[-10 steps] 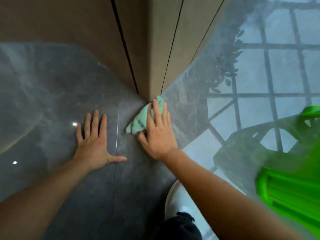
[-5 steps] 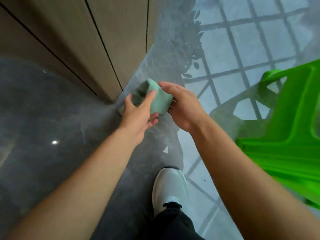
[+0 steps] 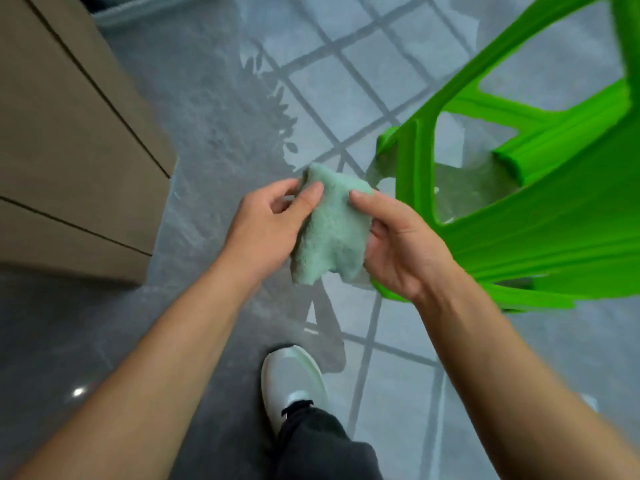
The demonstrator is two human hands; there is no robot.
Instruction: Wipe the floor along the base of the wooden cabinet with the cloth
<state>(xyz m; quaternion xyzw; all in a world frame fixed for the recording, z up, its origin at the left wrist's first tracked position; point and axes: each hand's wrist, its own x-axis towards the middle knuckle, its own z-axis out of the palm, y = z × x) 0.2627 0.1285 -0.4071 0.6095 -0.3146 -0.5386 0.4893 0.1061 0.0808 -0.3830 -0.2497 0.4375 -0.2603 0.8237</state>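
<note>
Cloth: I see pale green, fluffy terry, folded into a rough rectangle, its long axis running away from me, held in the air above the floor.
Left hand: thumb and fingers pinch the cloth's upper left edge.
Right hand: thumb on top, fingers curled beneath, closed on the right side.
Cabinet: matte brown wood, flat panels, dark seams, at left.
Floor: glossy grey stone, reflecting.
Chair: bright green moulded plastic, at right.
Shoe: white, below the hands.
</note>
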